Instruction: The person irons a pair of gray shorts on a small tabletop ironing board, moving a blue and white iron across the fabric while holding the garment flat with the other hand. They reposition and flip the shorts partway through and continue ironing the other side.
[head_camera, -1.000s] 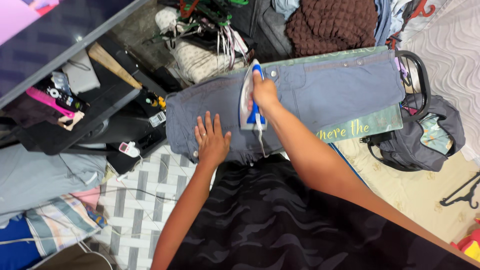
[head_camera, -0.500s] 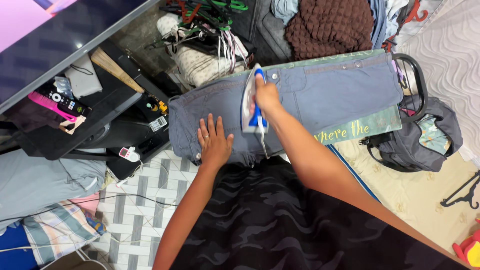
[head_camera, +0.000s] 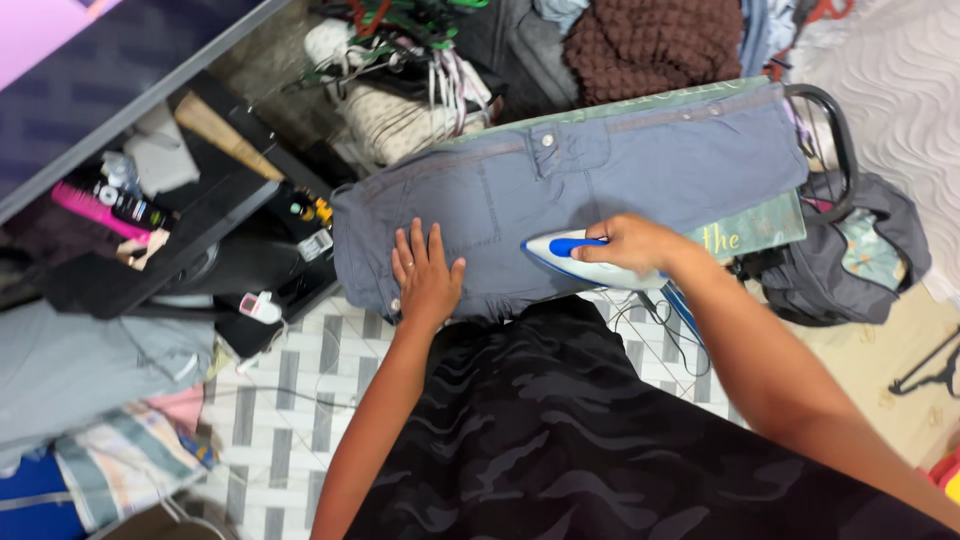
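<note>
Left hand (head_camera: 425, 277): flat, fingers spread, pressing shorts (head_camera: 640, 170) at 9 o'clock. Right hand (head_camera: 625, 245): clamped on iron (head_camera: 560, 252), tip toward 9 o'clock.

The scene is seen through a single head-worn camera, aimed steeply downward from above the person's own torso. Both forearms are seen running up from the lower edge to the left hand (head_camera: 425, 275) and right hand (head_camera: 630, 245) on blue-grey trousers (head_camera: 650, 160) at mid-frame, at arm's length. Cluttered floor is taken in around them. No second view is provided.
</note>
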